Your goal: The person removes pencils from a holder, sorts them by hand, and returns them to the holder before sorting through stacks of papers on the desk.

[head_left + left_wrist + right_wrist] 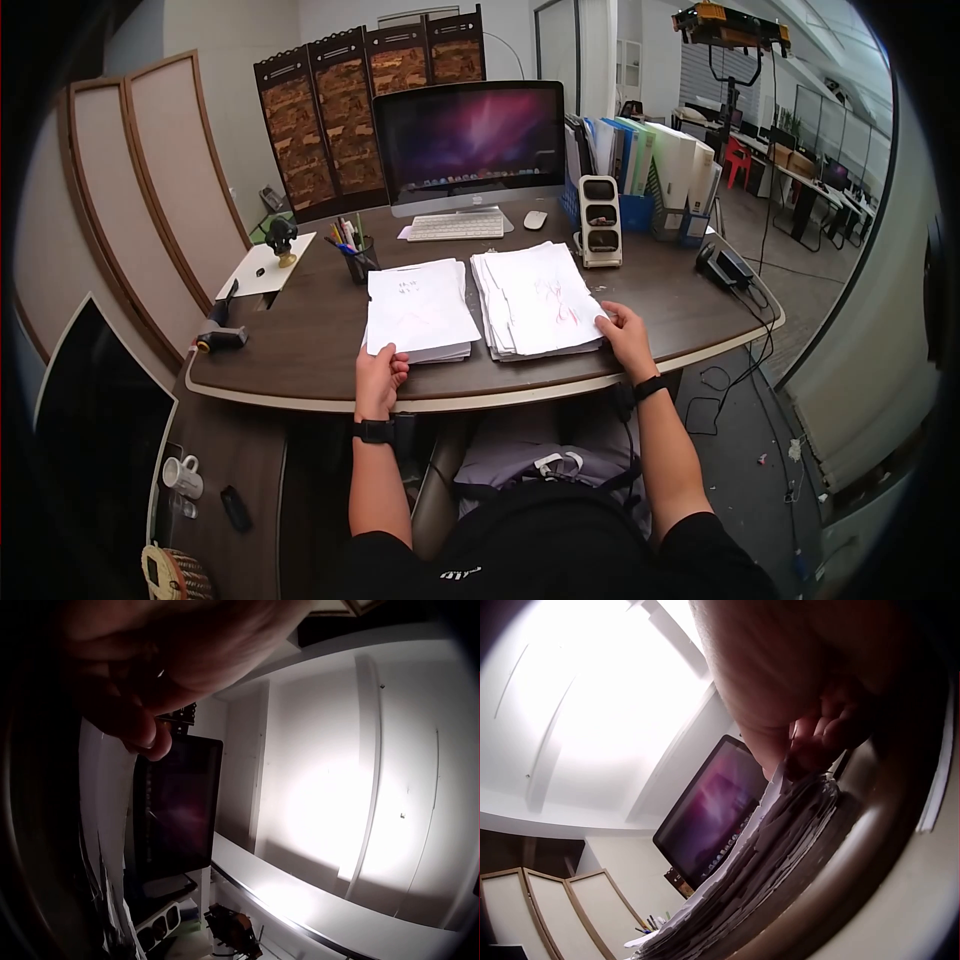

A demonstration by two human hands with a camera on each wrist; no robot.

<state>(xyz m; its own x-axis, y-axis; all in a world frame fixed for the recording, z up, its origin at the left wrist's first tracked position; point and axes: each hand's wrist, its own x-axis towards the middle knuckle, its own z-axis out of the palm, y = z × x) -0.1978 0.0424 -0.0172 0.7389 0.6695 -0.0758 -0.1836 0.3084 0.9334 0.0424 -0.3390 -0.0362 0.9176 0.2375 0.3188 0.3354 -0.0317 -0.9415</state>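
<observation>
Two stacks of loose white paper lie side by side on the desk in the head view. My left hand (378,384) pinches the near left corner of the top sheet on the left stack (420,305), which carries small dark writing and a faint red mark. On the right stack (530,300) the top sheet bears red scribbles, and its right edge is pinched by my right hand (630,342). The right wrist view shows that sheet's edge (774,791) between thumb and fingers, raised above the uneven pile (757,877). Curled fingers (150,735) meet the paper in the left wrist view.
Behind the stacks stand a monitor (470,140), a keyboard (455,226), a mouse (535,219) and a pen cup (360,262). A white three-slot holder (600,222) and upright binders (670,170) are at the right. A black device with cables (725,265) sits by the right edge.
</observation>
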